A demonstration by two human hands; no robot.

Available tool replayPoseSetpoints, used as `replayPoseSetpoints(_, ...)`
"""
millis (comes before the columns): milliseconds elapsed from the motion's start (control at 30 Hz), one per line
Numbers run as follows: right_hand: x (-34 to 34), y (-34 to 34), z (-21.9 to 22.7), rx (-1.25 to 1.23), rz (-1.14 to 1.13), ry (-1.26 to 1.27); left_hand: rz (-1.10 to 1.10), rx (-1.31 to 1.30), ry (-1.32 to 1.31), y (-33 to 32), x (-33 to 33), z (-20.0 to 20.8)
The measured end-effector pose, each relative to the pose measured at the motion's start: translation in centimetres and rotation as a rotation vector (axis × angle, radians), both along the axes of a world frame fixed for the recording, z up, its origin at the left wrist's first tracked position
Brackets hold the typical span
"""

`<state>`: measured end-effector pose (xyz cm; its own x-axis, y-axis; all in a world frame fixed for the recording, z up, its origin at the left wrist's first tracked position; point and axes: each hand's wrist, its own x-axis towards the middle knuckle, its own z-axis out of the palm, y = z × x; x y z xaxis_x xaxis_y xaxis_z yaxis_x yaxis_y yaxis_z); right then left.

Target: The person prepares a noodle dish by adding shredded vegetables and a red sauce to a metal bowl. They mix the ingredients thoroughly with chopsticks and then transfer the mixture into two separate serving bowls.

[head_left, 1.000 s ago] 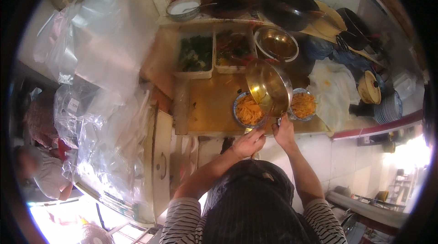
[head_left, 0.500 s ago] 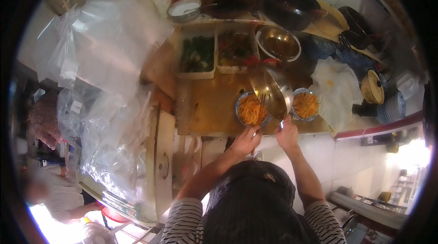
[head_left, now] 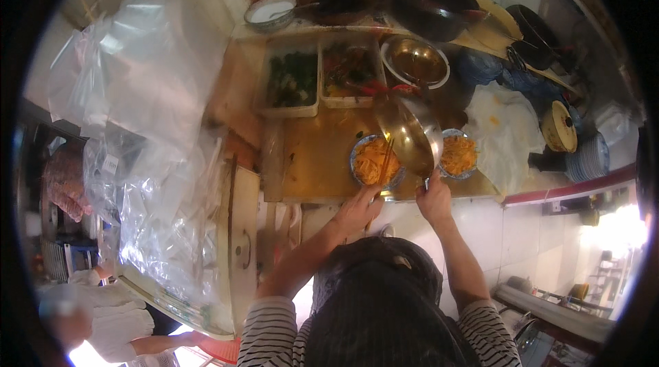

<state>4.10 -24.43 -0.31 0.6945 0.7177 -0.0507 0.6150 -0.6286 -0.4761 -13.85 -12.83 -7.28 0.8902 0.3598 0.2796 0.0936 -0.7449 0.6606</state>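
Observation:
My left hand (head_left: 358, 210) is closed around a pair of wooden chopsticks (head_left: 386, 159), whose tips reach the noodles (head_left: 371, 164) in a blue-and-white bowl (head_left: 353, 166). In my right hand (head_left: 433, 201) is the handle of a shiny metal pan (head_left: 410, 135). The pan is tilted on its side between two bowls, its inside facing left, toward the bowl under the chopsticks. A second patterned bowl (head_left: 473, 172) of orange noodles (head_left: 457, 153) sits just right of the pan, partly hidden by it.
Behind stand a tub of chopped greens (head_left: 291, 78), a tub of mixed food (head_left: 349, 68) and a metal basin (head_left: 417, 61). Plastic bags (head_left: 158, 85) hang at left. Stacked plates (head_left: 589, 159) and a cloth (head_left: 501, 127) lie right. A co-worker (head_left: 113, 319) holds a red basket (head_left: 221, 346).
My left hand and the chopsticks have shifted slightly left, while the pan stays tilted in my right hand. The co-worker at lower left has moved right and down.

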Motion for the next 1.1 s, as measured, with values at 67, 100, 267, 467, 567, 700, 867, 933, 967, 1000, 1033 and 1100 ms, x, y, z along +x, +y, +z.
replayPoseSetpoints(67, 0.4, -0.1, -0.1, 0.020, 0.016, 0.003, 0.048, -0.104, 0.027, 1.2, 1.4, 1.9)
replayPoseSetpoints(100, 0.6, -0.2, 0.0, 0.047, 0.035, 0.001, 0.030, 0.102, 0.015, 2.1, 2.0, 1.9)
replayPoseSetpoints(267, 2.1, -0.6, 1.4, 0.139, 0.098, 0.093, -0.012, 0.051, 0.008, 2.8, 0.9, 2.4)
replayPoseSetpoints(467, 2.5, 0.2, 5.0, 0.119, 0.046, 0.484, -0.028, 0.228, -0.257, 6.4, 4.0, 6.9)
replayPoseSetpoints(567, 2.6, 0.7, 5.3, 0.170, 0.053, 0.930, 0.119, 0.069, -0.375, 5.5, 2.6, 7.4)
replayPoseSetpoints(700, -0.6, 2.9, 2.5, 0.058, 0.001, 1.271, 0.252, 0.084, -0.399, 5.8, -0.5, 8.9)
replayPoseSetpoints(867, -8.5, 8.1, -3.8, 0.040, 0.063, 1.584, 0.313, -0.057, -0.238, 10.1, -5.6, 6.1)
replayPoseSetpoints(933, -10.6, 10.0, -5.8, 0.051, 0.112, 1.599, 0.340, -0.056, -0.146, 11.6, -7.0, 5.1)
replayPoseSetpoints(967, -11.4, 10.8, -7.3, 0.079, 0.119, 1.641, 0.316, -0.002, -0.167, 12.4, -7.4, 3.4)
replayPoseSetpoints(1000, -12.0, 11.4, -8.1, 0.108, 0.123, 1.683, 0.287, -0.005, -0.105, 13.0, -7.6, 2.9)
replayPoseSetpoints(1033, -12.4, 12.0, -9.0, 0.069, 0.070, 1.678, 0.254, -0.006, -0.043, 13.5, -7.7, 2.3)
replayPoseSetpoints(1100, -12.8, 12.7, -10.6, 0.073, 0.055, 1.724, 0.198, 0.049, 0.101, 14.4, -7.7, 2.0)
